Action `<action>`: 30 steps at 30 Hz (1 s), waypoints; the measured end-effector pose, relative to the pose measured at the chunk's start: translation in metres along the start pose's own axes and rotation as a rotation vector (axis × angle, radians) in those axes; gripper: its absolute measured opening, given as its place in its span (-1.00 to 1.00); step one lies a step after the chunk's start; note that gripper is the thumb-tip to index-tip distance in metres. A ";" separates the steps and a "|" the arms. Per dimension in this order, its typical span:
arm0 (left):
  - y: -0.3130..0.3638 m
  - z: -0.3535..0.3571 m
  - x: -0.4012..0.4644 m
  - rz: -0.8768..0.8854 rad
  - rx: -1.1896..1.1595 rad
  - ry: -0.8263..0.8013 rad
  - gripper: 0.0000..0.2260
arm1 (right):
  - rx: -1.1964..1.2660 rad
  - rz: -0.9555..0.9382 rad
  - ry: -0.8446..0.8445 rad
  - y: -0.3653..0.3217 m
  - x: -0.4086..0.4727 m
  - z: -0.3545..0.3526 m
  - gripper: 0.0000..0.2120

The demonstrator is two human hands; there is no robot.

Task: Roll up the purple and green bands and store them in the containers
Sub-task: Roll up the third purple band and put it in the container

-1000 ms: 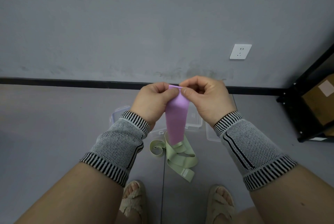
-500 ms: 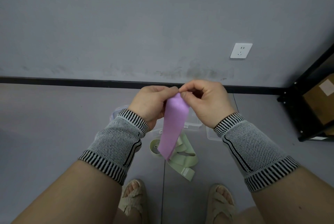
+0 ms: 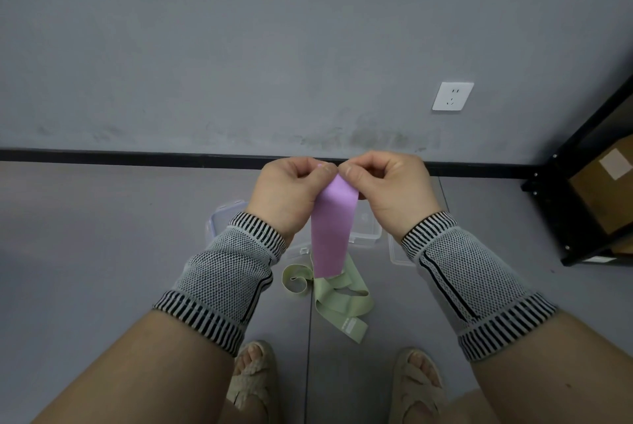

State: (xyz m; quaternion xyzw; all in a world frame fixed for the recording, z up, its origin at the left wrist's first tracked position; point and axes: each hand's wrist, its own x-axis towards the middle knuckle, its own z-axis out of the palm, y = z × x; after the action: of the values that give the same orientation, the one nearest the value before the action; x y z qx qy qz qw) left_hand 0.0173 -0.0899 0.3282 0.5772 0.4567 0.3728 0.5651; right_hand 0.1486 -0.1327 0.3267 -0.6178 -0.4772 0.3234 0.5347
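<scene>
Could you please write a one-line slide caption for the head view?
Both hands, left hand and right hand, pinch a hanging purple elastic band above a crumpled green elastic band.

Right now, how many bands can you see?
2: the purple band hangs from both hands, and the green band lies loose on the floor below. More may be hidden.

- top end of the purple band (image 3: 331,232) vanishes between the pinching fingertips, can't see any roll
- clear containers (image 3: 364,235) behind the purple band are mostly blocked by it and the wrists
- black shelf (image 3: 582,191), right of the purple band, is cut off by the frame edge
</scene>
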 end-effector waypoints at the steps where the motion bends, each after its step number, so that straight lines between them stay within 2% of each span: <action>1: 0.000 -0.001 0.000 0.001 0.009 0.000 -0.86 | 0.000 0.005 0.007 0.000 0.001 0.000 -0.86; 7: 0.000 -0.001 0.000 -0.025 0.008 0.006 -0.81 | 0.147 0.089 -0.026 -0.001 0.001 0.002 -0.85; 15: 0.007 0.002 -0.004 -0.103 -0.113 -0.038 -0.88 | 0.409 0.271 -0.138 -0.006 0.003 -0.003 -0.82; 21: 0.008 0.002 -0.005 -0.132 -0.141 -0.068 -0.85 | 0.397 0.298 -0.117 -0.007 0.003 -0.003 -0.78; 26: 0.008 0.004 -0.007 -0.115 -0.135 -0.064 -0.91 | 0.206 0.190 -0.020 -0.006 0.003 -0.001 -0.78; 30: 0.009 0.003 -0.005 -0.086 -0.143 -0.032 -0.89 | 0.239 0.177 -0.034 -0.005 0.002 0.001 -0.81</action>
State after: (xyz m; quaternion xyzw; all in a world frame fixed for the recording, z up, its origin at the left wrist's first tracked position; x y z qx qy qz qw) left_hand 0.0197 -0.0947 0.3373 0.5214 0.4440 0.3705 0.6274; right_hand 0.1472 -0.1310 0.3319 -0.5840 -0.3881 0.4340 0.5657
